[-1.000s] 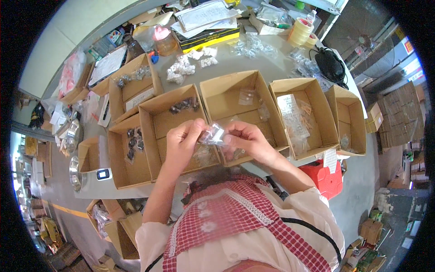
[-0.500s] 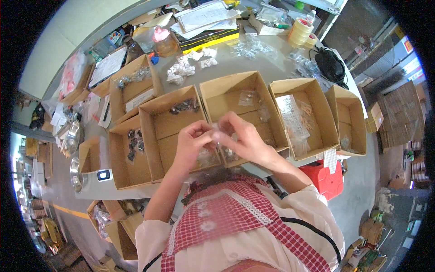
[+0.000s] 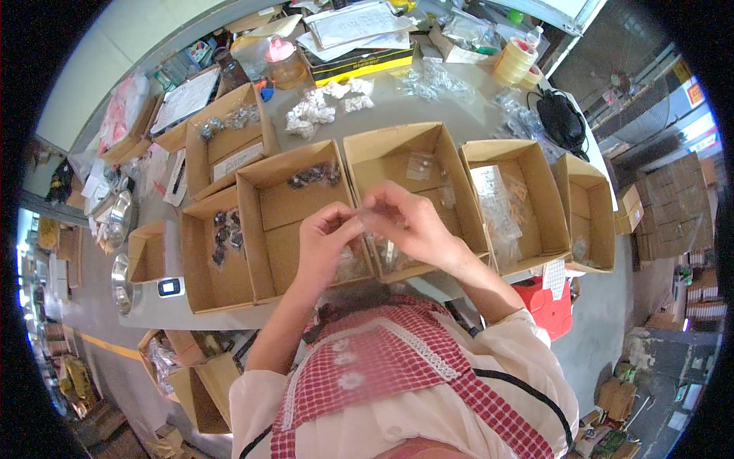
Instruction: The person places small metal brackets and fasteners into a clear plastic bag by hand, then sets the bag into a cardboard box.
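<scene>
My left hand [image 3: 329,241] and my right hand [image 3: 413,226] meet over the shared wall of two open cardboard boxes, fingertips pressed together. Both are closed in a pinch; whatever is between the fingers is too small and blurred to make out. Beneath my right hand, the middle box [image 3: 382,149] holds small clear plastic bags [image 3: 419,166]. The box to its left [image 3: 287,210] has small dark bagged parts [image 3: 315,176] at its far end, and clear bags lie at its near end under my left hand.
Farther right stand a box with clear bags and tan pieces [image 3: 501,214] and a narrower box [image 3: 589,199]. On the left are a box of dark parts [image 3: 223,237] and metal bowls [image 3: 121,218]. White bundles [image 3: 312,113], tape rolls [image 3: 514,63] and a black cable [image 3: 558,118] lie behind.
The view has shifted slightly, so the boxes appear a little displaced. My hands stay together at the same place, with the right fingers drawn slightly closer to the left.
</scene>
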{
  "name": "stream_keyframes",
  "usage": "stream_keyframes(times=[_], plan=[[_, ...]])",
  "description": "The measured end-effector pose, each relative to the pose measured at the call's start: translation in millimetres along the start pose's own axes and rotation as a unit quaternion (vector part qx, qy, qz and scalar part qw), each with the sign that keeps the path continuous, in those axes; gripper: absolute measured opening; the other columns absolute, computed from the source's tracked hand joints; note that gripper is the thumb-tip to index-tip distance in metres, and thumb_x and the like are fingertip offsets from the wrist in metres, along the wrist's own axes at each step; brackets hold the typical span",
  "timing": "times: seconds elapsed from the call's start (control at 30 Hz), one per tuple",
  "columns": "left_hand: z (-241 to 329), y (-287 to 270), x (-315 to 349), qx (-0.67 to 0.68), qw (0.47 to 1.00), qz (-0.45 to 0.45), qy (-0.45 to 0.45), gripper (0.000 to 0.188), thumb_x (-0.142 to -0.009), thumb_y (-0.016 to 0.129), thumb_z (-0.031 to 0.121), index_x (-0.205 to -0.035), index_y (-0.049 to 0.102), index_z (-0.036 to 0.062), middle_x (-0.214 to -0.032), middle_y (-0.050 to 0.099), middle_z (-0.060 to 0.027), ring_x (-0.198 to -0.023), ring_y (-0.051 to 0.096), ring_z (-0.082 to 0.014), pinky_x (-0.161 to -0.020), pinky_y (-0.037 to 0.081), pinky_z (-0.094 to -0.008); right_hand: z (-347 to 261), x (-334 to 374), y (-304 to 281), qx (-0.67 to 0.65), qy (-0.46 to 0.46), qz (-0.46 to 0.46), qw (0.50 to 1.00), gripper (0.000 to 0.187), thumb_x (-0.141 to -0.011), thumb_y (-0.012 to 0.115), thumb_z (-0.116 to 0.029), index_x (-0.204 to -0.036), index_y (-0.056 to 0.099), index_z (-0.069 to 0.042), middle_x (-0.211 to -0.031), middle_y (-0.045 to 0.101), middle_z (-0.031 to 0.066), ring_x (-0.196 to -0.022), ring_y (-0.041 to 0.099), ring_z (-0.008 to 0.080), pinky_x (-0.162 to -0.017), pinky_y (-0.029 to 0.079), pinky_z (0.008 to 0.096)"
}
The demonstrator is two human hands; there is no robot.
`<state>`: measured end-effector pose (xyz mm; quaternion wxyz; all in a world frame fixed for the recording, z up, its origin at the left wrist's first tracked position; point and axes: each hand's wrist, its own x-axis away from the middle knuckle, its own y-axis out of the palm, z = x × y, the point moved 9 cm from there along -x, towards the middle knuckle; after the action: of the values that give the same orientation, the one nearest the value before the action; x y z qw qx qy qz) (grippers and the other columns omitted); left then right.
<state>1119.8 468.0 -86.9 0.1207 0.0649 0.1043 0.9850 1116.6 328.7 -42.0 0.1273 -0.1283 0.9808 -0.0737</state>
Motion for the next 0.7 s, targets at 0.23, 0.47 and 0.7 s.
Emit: stream_keyframes(times=[0.23, 0.47, 0.7], plan=[[9.9, -9.9, -0.2, -0.100, 0.993, 0.035, 0.056, 0.008, -0.088, 0.068, 0.006, -0.084, 0.063, 0.0017, -0.072, 0.060, 0.0034, -0.063, 0.051, -0.0027, -0.056, 0.041, -0.0205, -44.1, 5.6, 5.9, 0.317, -0.205, 0.035, 0.925, 0.018, -0.077, 0.067, -0.004, -0.094, 0.062, -0.004, -0.078, 0.063, 0.0128, -0.071, 0.064, 0.0331, -0.063, 0.052, 0.0418], [8.2, -11.7, -1.6, -0.101, 0.991, 0.043, 0.071, 0.011, -0.088, 0.069, 0.005, -0.098, 0.067, 0.0020, -0.080, 0.063, 0.0020, -0.075, 0.058, -0.0051, -0.067, 0.048, -0.0217, 1.3, -6.1, -2.8, 0.201, -0.065, -0.043, 0.976, 0.018, -0.075, 0.066, 0.001, -0.090, 0.073, -0.004, -0.082, 0.069, 0.0127, -0.074, 0.068, 0.0278, -0.065, 0.054, 0.0356], [-8.5, -22.2, -1.2, -0.051, 0.998, -0.030, 0.004, 0.035, -0.091, 0.068, 0.007, -0.124, 0.061, -0.0006, -0.103, 0.069, -0.0047, -0.090, 0.067, -0.0134, -0.079, 0.056, -0.0264, 39.2, -1.3, -11.5, -0.224, 0.153, -0.051, 0.961, 0.017, -0.084, 0.065, 0.005, -0.100, 0.071, 0.006, -0.092, 0.072, 0.0101, -0.083, 0.069, 0.0156, -0.077, 0.056, 0.0280]])
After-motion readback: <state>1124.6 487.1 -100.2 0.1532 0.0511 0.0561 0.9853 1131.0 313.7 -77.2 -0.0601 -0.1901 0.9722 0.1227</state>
